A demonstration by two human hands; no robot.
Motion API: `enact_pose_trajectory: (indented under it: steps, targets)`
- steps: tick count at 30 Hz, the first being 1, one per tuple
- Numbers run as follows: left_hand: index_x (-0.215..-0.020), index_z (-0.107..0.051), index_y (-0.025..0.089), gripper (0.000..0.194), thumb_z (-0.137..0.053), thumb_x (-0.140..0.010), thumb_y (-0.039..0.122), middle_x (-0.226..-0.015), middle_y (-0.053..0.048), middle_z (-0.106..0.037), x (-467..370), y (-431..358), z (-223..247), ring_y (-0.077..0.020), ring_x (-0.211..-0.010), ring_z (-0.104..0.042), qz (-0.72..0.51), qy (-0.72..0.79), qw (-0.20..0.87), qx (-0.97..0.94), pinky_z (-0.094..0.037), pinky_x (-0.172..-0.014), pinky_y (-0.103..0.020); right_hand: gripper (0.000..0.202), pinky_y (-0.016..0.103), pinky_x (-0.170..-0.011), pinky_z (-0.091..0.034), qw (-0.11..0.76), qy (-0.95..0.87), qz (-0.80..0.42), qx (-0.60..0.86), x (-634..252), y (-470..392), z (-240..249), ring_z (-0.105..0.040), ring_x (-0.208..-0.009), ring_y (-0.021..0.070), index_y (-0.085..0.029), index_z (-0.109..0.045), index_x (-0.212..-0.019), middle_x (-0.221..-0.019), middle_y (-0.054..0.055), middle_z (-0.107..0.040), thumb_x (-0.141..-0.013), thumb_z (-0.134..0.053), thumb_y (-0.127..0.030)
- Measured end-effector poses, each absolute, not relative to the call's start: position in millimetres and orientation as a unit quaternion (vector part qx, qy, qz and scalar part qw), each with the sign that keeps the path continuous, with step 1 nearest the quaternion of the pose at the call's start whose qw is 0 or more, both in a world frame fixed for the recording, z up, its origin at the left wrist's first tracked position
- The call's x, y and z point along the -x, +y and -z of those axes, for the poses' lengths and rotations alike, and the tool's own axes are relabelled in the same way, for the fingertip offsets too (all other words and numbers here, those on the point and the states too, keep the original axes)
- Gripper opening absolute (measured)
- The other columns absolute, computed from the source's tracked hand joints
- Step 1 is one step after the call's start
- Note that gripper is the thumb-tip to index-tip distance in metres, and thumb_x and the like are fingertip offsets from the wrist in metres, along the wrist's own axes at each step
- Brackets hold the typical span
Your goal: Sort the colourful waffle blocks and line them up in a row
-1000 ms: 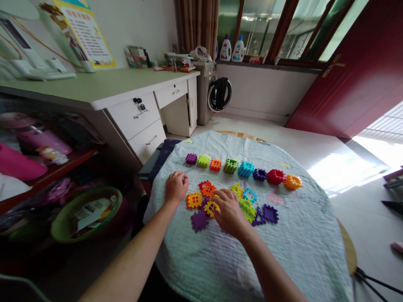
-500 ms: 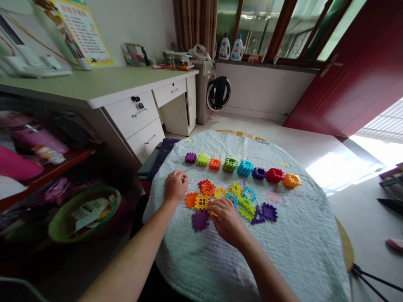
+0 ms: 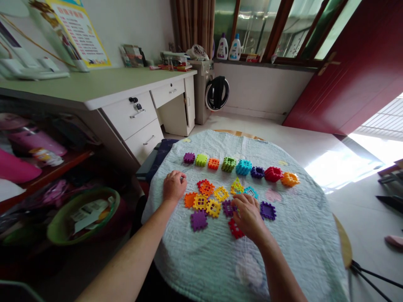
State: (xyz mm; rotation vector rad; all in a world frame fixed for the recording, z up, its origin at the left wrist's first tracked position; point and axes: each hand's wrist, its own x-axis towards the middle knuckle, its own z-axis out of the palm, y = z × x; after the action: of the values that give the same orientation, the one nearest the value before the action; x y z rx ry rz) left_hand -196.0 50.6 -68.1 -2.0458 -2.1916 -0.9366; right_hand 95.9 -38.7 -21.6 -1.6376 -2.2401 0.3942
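Note:
My left hand (image 3: 174, 186) rests on the cloth at the left of the loose pieces, its fingers curled; whatever it may hold is too small to make out. Among the toothed plastic building pieces lies my right hand (image 3: 250, 214), fingers bent down and together, hiding what is beneath. At its fingertips are a purple window piece (image 3: 228, 208) and a red piece (image 3: 236, 229). To its left lie yellow window pieces (image 3: 213, 208), an orange piece (image 3: 189, 200) and a solid purple square (image 3: 199, 220). Farther right sits a dark purple frame (image 3: 268, 210).
Behind the loose pieces runs a row of same-colour stacks, from purple (image 3: 189, 158) to a yellow-orange stack (image 3: 290, 179). A pale cloth (image 3: 201, 268) covers the round table. A desk (image 3: 94, 86) stands at the left, and a green-rimmed basket (image 3: 83, 241) is on the floor.
My right hand has moved right across the pieces, uncovering a yellow, a purple and a red one. Light green pieces and a blue one are now out of sight. My left hand stays put.

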Motion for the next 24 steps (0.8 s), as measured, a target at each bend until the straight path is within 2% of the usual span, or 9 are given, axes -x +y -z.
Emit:
enact_pose_trajectory:
  steps: [6, 12, 18, 21, 24]
  targets:
    - [-0.078, -0.064, 0.02, 0.014, -0.051, -0.074, 0.016, -0.093, -0.007, -0.066, 196.6, 51.1, 69.3, -0.0241, -0.09, -0.059, 0.3, -0.696, 0.005, 0.653, -0.046, -0.087, -0.036, 0.027, 0.04, -0.095, -0.036, 0.169, -0.825, -0.181, 0.508, -50.0, -46.4, 9.7, -0.048, -0.111, 0.025, -0.026, -0.063, -0.109, -0.117, 0.006, -0.063, -0.082, -0.06, -0.019]
    - [-0.077, -0.064, 0.02, 0.014, -0.052, -0.074, 0.016, -0.093, -0.007, -0.067, 196.5, 51.2, 69.7, -0.0242, -0.09, -0.059, 0.298, -0.698, 0.005, 0.651, -0.046, -0.087, -0.036, 0.029, 0.036, -0.09, -0.035, 0.137, -0.819, -0.185, 0.526, -34.8, -48.4, 14.9, -0.049, -0.107, 0.0237, -0.025, -0.062, -0.108, -0.117, 0.006, -0.061, -0.08, -0.059, -0.014]
    - [-0.078, -0.064, 0.02, 0.013, -0.052, -0.074, 0.016, -0.093, -0.007, -0.066, 196.6, 51.6, 70.4, -0.0245, -0.09, -0.059, 0.302, -0.696, 0.004, 0.652, -0.045, -0.087, -0.036, 0.014, 0.034, -0.085, -0.035, 0.137, -0.811, -0.207, 0.53, -51.3, -36.1, 8.5, -0.05, -0.099, 0.022, -0.023, -0.065, -0.095, -0.103, 0.005, -0.063, -0.083, -0.059, -0.021]
    - [-0.078, -0.065, 0.02, 0.014, -0.052, -0.074, 0.017, -0.094, -0.007, -0.066, 196.3, 51.2, 69.1, -0.0247, -0.091, -0.059, 0.304, -0.698, 0.004, 0.648, -0.046, -0.087, -0.037, 0.022, 0.036, -0.087, -0.036, 0.136, -0.785, -0.169, 0.581, -53.7, -16.9, 4.9, -0.05, -0.104, 0.0245, -0.022, -0.064, -0.105, -0.112, 0.009, -0.062, -0.084, -0.058, -0.021]
    - [-0.078, -0.065, 0.02, 0.014, -0.052, -0.074, 0.017, -0.094, -0.007, -0.066, 195.6, 50.8, 67.7, -0.0246, -0.09, -0.059, 0.305, -0.698, 0.002, 0.648, -0.046, -0.087, -0.037, 0.035, 0.037, -0.088, -0.037, 0.082, -0.764, -0.138, 0.625, -51.5, 1.2, 7.6, -0.051, -0.107, 0.028, -0.02, -0.061, -0.114, -0.115, 0.012, -0.061, -0.08, -0.063, -0.025]
